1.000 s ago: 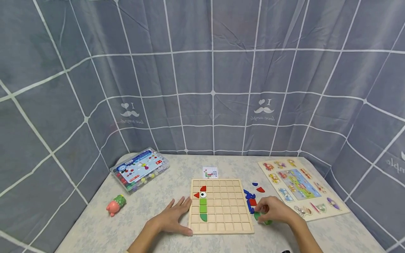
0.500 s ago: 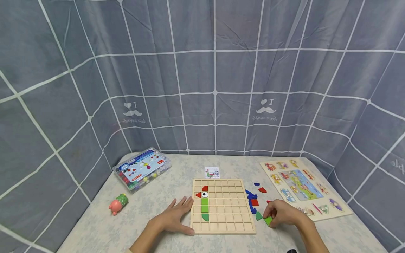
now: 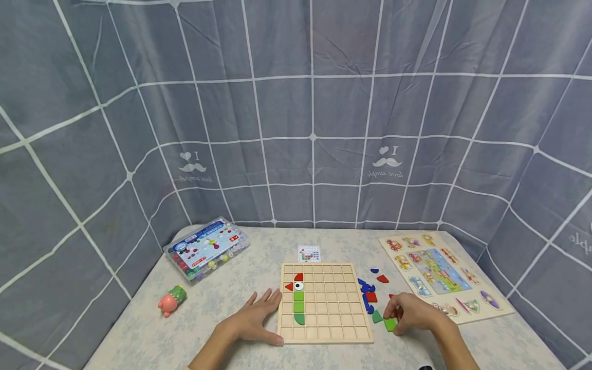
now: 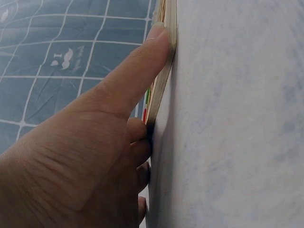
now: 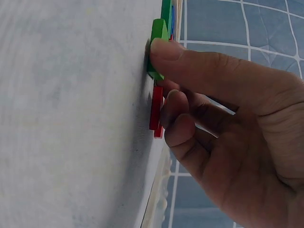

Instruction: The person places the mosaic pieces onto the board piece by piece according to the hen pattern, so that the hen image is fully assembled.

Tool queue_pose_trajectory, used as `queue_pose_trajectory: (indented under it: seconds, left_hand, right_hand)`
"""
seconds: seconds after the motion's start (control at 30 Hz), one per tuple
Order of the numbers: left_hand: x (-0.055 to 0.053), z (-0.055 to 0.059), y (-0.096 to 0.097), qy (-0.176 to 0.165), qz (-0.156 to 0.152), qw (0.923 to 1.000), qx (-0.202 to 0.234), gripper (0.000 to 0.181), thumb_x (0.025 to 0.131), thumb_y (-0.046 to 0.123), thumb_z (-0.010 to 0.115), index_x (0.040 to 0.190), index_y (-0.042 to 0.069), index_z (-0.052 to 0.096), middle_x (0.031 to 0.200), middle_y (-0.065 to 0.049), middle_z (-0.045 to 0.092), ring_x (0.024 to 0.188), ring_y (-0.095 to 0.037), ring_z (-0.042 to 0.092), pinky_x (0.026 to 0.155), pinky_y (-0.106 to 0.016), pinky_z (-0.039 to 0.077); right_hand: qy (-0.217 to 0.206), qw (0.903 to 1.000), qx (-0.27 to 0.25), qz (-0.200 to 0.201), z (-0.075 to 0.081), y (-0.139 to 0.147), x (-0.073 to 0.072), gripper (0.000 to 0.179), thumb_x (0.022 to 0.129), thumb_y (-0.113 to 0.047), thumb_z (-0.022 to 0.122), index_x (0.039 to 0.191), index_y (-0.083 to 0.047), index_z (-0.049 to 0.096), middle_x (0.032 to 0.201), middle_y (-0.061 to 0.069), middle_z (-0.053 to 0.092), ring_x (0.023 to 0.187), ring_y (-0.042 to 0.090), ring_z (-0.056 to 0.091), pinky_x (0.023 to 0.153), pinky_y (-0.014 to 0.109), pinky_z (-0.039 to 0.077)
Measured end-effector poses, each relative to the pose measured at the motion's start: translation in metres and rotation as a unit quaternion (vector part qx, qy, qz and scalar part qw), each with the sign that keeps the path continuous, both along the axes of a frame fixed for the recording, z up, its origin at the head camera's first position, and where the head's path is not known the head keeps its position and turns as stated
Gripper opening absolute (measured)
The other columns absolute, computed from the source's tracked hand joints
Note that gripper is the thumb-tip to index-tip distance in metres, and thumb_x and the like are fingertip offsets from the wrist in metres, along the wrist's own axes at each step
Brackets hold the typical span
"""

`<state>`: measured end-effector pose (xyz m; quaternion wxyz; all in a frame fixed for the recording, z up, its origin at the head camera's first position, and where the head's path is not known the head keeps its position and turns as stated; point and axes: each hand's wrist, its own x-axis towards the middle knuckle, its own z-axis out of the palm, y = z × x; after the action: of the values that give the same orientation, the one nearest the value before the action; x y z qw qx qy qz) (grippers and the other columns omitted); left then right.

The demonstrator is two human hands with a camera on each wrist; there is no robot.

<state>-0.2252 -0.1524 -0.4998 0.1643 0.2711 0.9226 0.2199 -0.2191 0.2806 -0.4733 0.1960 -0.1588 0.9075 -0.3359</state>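
My right hand (image 3: 413,311) pinches a light green square tile (image 3: 389,325) at the table, right of the wooden grid board (image 3: 333,308). In the right wrist view the thumb lies on the green tile's edge (image 5: 158,29), with red pieces (image 5: 156,108) close by the curled fingers. A darker green piece (image 3: 376,316) lies between that tile and the board. My left hand (image 3: 252,319) lies spread along the board's left edge, its thumb at the near corner. On the board, a red quarter-round, a red triangle, an eye tile (image 3: 298,285), green squares (image 3: 298,307) and a dark green quarter-round (image 3: 299,319) form a column.
Blue pieces (image 3: 367,288) and red pieces (image 3: 371,297) lie along the board's right side. A pattern card (image 3: 309,253) sits behind the board. A picture puzzle (image 3: 439,272) lies at right; a bead box (image 3: 208,246) and a pink-and-green toy (image 3: 172,300) are at left.
My right hand has moved right from the green pieces beside the board, leaving the darker green one uncovered, and now holds the light green tile. My left hand stays at the board.
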Motion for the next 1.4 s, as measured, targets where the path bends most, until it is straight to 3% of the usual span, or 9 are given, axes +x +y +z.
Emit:
queue_pose_trajectory:
  seconds: [0.5, 0.93, 1.27, 1.4]
  left_hand:
    - [0.0, -0.003, -0.001, 0.011, -0.005, 0.9999, 0.001, 0.111, 0.074, 0.062, 0.074, 0.155, 0.005, 0.023, 0.163, -0.01, 0.021, 0.152, -0.033, 0.015, 0.122, -0.06, 0.005]
    - [0.0, -0.003, -0.002, 0.018, -0.008, 0.9998, 0.004, 0.112, 0.073, 0.062, 0.075, 0.155, 0.005, 0.022, 0.163, -0.01, 0.021, 0.152, -0.033, 0.015, 0.122, -0.06, 0.006]
    - [0.0, -0.003, -0.003, 0.02, -0.007, 0.9997, 0.011, 0.112, 0.073, 0.059, 0.076, 0.154, 0.004, 0.023, 0.163, -0.011, 0.021, 0.152, -0.034, 0.015, 0.121, -0.06, 0.006]
    - [0.0, -0.002, -0.002, 0.018, -0.007, 0.9998, 0.012, 0.111, 0.074, 0.059, 0.076, 0.154, 0.004, 0.023, 0.163, -0.011, 0.021, 0.152, -0.034, 0.015, 0.121, -0.06, 0.006]
  right_hand:
    - [-0.002, 0.9998, -0.008, -0.017, -0.002, 0.0, 0.001, 0.021, 0.069, -0.004, 0.084, 0.087, -0.007, 0.073, 0.073, 0.002, 0.06, 0.068, 0.015, 0.05, 0.055, 0.02, 0.04]
    - [0.053, 0.9981, -0.018, -0.025, 0.0, -0.007, 0.0, 0.022, 0.073, -0.009, 0.081, 0.093, -0.006, 0.073, 0.075, 0.0, 0.059, 0.065, 0.009, 0.049, 0.054, 0.019, 0.04]
    - [0.119, 0.9905, -0.051, 0.046, 0.001, -0.034, -0.007, 0.018, 0.072, -0.009, 0.079, 0.09, -0.008, 0.075, 0.074, -0.002, 0.061, 0.061, -0.001, 0.047, 0.052, 0.019, 0.043]
    - [0.121, 0.9892, -0.058, 0.06, 0.0, -0.049, -0.008, 0.02, 0.072, -0.009, 0.079, 0.092, -0.006, 0.075, 0.076, -0.002, 0.063, 0.062, -0.002, 0.048, 0.053, 0.018, 0.045]
